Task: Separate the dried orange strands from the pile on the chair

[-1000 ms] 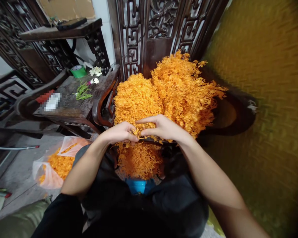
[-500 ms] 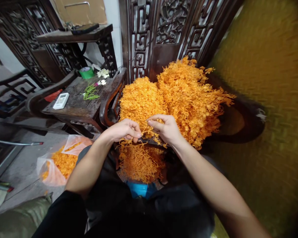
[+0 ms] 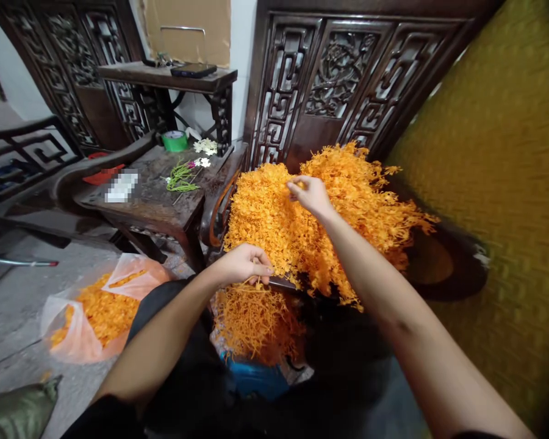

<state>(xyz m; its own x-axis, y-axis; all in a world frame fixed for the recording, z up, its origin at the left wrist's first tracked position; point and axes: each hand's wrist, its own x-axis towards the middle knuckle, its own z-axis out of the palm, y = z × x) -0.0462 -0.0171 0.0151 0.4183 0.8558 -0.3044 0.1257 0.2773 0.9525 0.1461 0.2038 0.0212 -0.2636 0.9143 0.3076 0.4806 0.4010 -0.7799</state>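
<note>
My left hand [image 3: 247, 263] is closed in a pinch on a thin orange stem [image 3: 243, 284], low in front of the chair seat. Higher and to the right, my right hand [image 3: 310, 194] reaches over a heap of small orange flowers [image 3: 258, 204], thumb and fingers pressed together. What they hold, if anything, is too small to make out. Beside that heap, a bushy pile of orange flower sprays [image 3: 370, 207] spreads to the right, partly behind my right arm. Below my left hand, bare orange stems [image 3: 256, 320] fill a blue container [image 3: 258, 379] between my legs.
A carved dark wooden side table [image 3: 150, 198] at left bears green tape [image 3: 174, 141], green stems [image 3: 182, 177] and white flowers [image 3: 205, 146]. On the floor lies a plastic bag [image 3: 80, 329] with orange flowers inside. A woven yellowish surface [image 3: 494, 183] stands at right.
My right hand has moved up and away from my left hand, over the flower heap. My left hand stays low, pinching a stem. The view has shifted slightly.
</note>
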